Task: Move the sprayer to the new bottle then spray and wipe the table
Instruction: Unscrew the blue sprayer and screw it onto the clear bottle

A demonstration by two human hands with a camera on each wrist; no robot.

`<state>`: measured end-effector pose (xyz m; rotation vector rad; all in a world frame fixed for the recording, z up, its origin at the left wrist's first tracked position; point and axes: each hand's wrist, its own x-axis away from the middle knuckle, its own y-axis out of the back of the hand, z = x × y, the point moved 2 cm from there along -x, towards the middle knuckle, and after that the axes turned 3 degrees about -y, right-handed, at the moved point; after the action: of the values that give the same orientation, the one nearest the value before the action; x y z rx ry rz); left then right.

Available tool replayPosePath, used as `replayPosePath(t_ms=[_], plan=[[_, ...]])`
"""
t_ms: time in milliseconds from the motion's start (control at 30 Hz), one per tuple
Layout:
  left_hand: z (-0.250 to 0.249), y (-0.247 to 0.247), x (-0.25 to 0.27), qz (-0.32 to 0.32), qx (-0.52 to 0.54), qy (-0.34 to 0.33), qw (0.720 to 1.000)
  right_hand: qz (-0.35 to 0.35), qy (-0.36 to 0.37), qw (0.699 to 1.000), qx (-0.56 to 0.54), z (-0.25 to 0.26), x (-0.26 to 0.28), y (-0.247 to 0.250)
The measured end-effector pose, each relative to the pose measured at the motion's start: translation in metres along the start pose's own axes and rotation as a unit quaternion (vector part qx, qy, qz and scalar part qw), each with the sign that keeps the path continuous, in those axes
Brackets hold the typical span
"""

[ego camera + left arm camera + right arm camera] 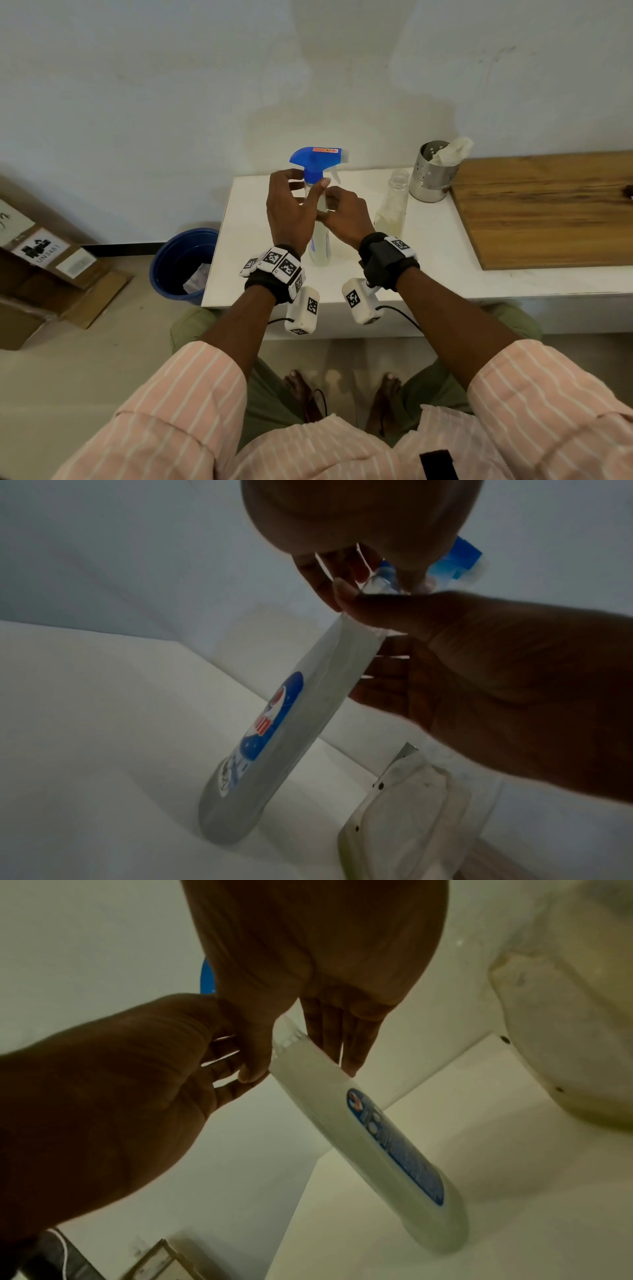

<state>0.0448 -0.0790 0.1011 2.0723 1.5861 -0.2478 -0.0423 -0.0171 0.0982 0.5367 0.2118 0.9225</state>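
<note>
A blue trigger sprayer (313, 157) sits on top of a pale labelled bottle (320, 245) that stands on the white table (428, 260). My left hand (308, 180) curls its fingers and thumb round the sprayer's blue collar at the bottle neck. My right hand (330, 205) grips the bottle's upper body just below. In the left wrist view the bottle (274, 723) rises to the sprayer (459, 558), mostly hidden by fingers. The right wrist view shows the bottle (359, 1123) held between thumb and fingers. An empty clear bottle (394, 202) without a cap stands just to the right.
A perforated steel holder (433, 174) with a white cloth (452, 149) stands behind the empty bottle, against the wall. A wooden board (548, 209) covers the table's right part. A blue bucket (181, 263) and cardboard boxes (41, 260) sit on the floor at left.
</note>
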Motion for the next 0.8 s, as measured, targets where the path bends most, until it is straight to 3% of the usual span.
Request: replayPosePath(t_ms=[167, 367, 567, 800], plan=[[0.001, -0.001, 0.002, 0.036, -0.076, -0.059, 0.995, -0.002, -0.014, 0.997, -0.079, -0.003, 0.005, 0.0], [0.003, -0.004, 0.005, 0.021, -0.009, 0.007, 1.0, 0.027, -0.016, 0.998, -0.059, 0.0, 0.004, 0.004], [0.005, -0.003, 0.01, 0.0, -0.017, -0.026, 1.0, 0.078, -0.053, 0.993, -0.074, -0.001, 0.001, 0.009], [0.023, 0.002, 0.019, 0.089, -0.008, 0.044, 0.995, 0.067, -0.054, 0.967, -0.24, 0.022, -0.005, 0.032]])
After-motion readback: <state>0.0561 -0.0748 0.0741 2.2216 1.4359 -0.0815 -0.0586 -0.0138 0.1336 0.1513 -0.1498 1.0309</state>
